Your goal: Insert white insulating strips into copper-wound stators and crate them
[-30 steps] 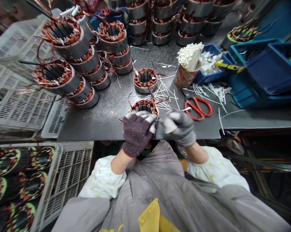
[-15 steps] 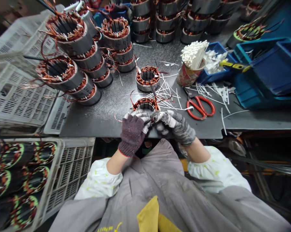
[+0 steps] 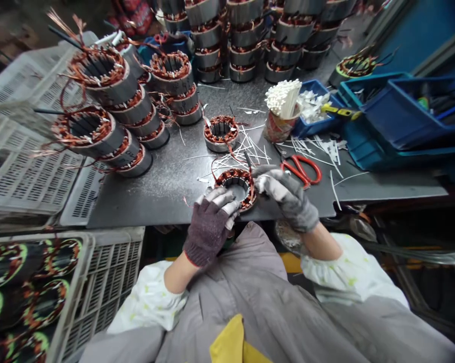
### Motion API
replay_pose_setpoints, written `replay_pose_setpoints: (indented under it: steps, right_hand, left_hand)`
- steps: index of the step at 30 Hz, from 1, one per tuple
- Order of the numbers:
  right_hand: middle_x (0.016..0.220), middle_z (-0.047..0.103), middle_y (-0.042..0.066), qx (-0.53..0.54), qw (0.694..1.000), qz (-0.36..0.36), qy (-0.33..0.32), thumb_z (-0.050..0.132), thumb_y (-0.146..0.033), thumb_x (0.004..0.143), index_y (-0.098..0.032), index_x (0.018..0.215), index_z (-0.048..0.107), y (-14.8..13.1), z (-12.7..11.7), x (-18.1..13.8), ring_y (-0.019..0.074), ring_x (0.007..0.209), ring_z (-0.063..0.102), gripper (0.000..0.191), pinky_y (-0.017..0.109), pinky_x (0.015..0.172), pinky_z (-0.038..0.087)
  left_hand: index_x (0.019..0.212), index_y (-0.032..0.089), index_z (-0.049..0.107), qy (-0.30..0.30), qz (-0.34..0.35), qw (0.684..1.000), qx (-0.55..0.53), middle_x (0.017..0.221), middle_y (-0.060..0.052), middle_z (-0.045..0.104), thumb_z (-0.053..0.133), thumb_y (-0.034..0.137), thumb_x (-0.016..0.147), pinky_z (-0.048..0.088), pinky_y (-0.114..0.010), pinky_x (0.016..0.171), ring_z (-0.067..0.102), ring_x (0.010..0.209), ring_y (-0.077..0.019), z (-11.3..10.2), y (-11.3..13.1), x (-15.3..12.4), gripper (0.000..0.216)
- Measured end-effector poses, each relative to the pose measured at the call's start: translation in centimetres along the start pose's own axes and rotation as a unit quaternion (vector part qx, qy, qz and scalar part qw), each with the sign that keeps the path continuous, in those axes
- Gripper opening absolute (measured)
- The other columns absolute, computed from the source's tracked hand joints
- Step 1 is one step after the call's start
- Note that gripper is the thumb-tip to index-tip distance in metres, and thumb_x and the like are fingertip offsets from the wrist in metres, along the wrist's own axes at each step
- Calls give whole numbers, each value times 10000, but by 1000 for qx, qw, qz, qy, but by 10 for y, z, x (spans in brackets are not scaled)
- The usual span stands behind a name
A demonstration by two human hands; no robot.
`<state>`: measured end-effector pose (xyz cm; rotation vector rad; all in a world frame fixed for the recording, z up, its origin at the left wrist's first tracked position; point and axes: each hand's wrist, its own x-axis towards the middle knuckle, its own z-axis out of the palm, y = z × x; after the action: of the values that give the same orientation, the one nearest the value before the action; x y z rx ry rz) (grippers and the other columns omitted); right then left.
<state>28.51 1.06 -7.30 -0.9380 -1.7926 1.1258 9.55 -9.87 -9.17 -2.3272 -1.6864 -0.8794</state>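
While the wound metal ring lies at the near edge of the table, coils upward, the gloved left grip has its fingertips against its near-left side; how firmly they close cannot be told. At the ring's right side, the gloved right grip curls its fingers close to the coils, and whether it pinches anything is hidden. Just behind, loose white strips clutter the surface up to a second ring. Red-handled scissors lie just beyond the right grip. Farther back stand a cup of white sticks and a blue bin of white scraps, a yellow cutter across its edge; larger blue bins crowd the right. Leaning stacks of rings block the left, and taller stacks fill the back. Off the table's left side, a pale crate holds green-edged rings.
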Motion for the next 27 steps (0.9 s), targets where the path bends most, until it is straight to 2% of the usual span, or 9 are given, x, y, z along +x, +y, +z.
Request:
replay_pose_setpoints:
  steps: [2,4,8,10,12,16,19,23,27]
  right_hand:
    - [1108,711,105,-37,999,-36,-10,611,-464,928,-175,990,732,3,4,-14,221,999,684,319,328,921,596]
    - [1217,683,115,-84,994,-68,-27,607,-396,921,-196,1056,729,9,11,-24,268,1130,653,271,433,1050,532]
    - [1157,698,98,-98,988,-93,-73,517,-320,952,-226,951,730,26,19,-12,280,1140,633,233,465,1043,498]
    - [1122,697,83,-56,981,-108,-149,519,-363,945,-221,891,723,32,15,8,264,1099,633,254,442,1010,503]
    - [1113,690,74,-1,968,-110,-226,533,-420,939,-208,856,716,36,8,28,241,1041,638,292,419,976,512]
    - [1095,693,74,97,942,-83,-310,609,-520,906,-187,845,735,41,3,56,218,1005,640,361,373,932,532]
    - [1040,710,73,133,932,-83,-326,638,-554,887,-184,818,739,42,8,64,211,964,649,390,362,908,543]
    - [1072,715,77,125,941,-104,-298,600,-522,917,-182,835,729,38,14,66,206,983,655,373,372,946,533]
    - [1103,716,66,77,945,-116,-297,650,-465,884,-195,1007,718,36,3,67,209,1055,655,304,377,966,529]
  left_hand:
    - [1213,204,671,30,-22,999,29,1224,-101,703,613,215,952,471,-424,1042,607,1214,-251,-5,2,-5,267]
    - [1177,200,687,22,-34,998,51,1128,-101,720,597,229,964,525,-375,934,656,1087,-234,-10,1,-7,233]
    - [1116,221,720,-108,5,992,71,1103,-94,722,576,265,956,553,-350,813,690,996,-236,-21,-16,10,220]
    - [1088,243,735,-171,62,981,72,1103,-81,723,595,272,934,547,-347,790,696,987,-239,-24,-30,25,210]
    - [1094,265,738,-192,136,971,38,1096,-62,730,591,301,948,538,-327,804,695,1009,-219,-25,-43,38,211]
    - [1124,239,725,-130,261,955,-59,1109,-73,746,531,381,994,527,-327,844,691,975,-186,-19,-59,47,274]
    - [1105,215,715,-83,299,949,-50,1147,-80,748,532,318,984,512,-351,847,685,947,-189,-15,-58,40,243]
    - [1110,255,696,-39,237,970,24,1225,-42,731,626,249,922,466,-430,963,635,1170,-247,-17,-48,30,200]
    - [1165,258,651,-15,132,991,31,1201,-41,735,571,194,941,271,-598,1195,589,1285,-287,-13,-41,21,246]
